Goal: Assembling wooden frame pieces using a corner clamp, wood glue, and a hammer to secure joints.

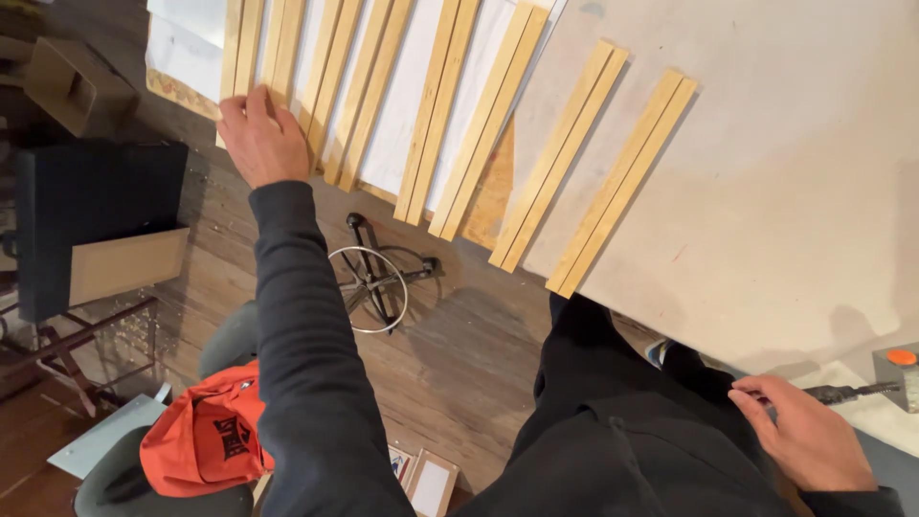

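resting flat with fingers spread, the left hand (260, 139) presses on the leftmost pale, smooth-planed wooden strips (257, 48), laid in parallel pairs across the matte off-white tabletop (795, 182). the right hand (804, 436) pinches a dark fluted metal drill bit (852, 392) at the tabletop edge.

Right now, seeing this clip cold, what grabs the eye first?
The row of pale wooden strips laid in pairs across the white worktable, their ends jutting over its edge. The left hand rests on the strips at the far left, while the right hand pinches a dark drill bit at the lower right. An orange cap glows on the chair below.
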